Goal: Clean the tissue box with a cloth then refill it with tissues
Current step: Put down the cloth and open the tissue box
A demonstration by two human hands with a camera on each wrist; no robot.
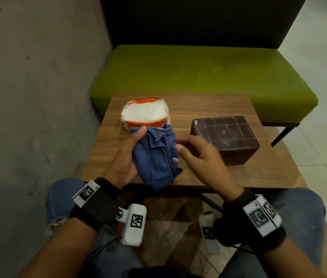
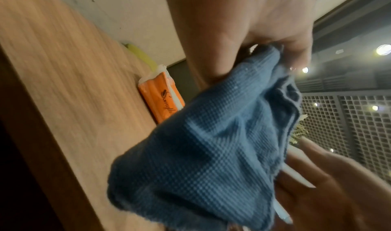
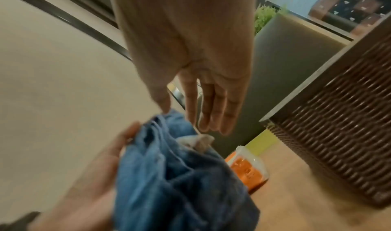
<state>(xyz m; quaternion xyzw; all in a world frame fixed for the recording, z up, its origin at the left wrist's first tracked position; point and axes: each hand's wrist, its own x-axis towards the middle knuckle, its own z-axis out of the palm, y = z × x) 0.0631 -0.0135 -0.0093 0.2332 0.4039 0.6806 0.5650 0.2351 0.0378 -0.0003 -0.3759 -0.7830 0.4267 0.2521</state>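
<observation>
Tissue box (image 1: 225,139) is sitting on the table (image 1: 198,105), just beyond and right of the right hand (image 1: 200,155), which is hovering with fingers extended; the left hand (image 1: 125,157), farther away, is gripping the blue cloth (image 1: 155,157).

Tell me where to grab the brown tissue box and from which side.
Clasp the tissue box across its two opposite woven side walls, coming from above with the free right hand. It stands upright on the table, its top is flat and handleless, and open table surrounds it.

Head view looks down – both wrist views, close, share the cloth (image 2: 211,151)
</observation>
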